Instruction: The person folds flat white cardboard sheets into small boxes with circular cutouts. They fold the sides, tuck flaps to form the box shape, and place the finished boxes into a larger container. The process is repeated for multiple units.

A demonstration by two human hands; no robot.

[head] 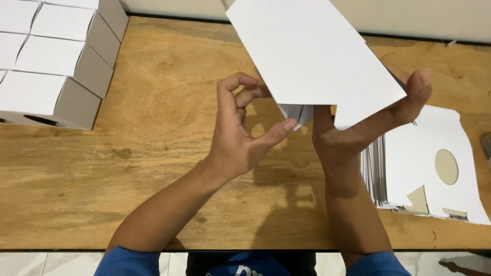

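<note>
Above the grainy wooden tabletop [153, 153], the right hand [358, 133] props a smooth white carton blank [312, 51] in its grip, the left hand [240, 133] pinching its lower flap, flat die-cut blanks [429, 168] stacked just right, folded boxes [51, 61] far left.

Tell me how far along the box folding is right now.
Done: several folded white boxes sit at the table's far left. In hand: the right hand holds one flat white blank while the left hand pinches a flap at its lower edge. Left: a stack of flat blanks at right.
</note>
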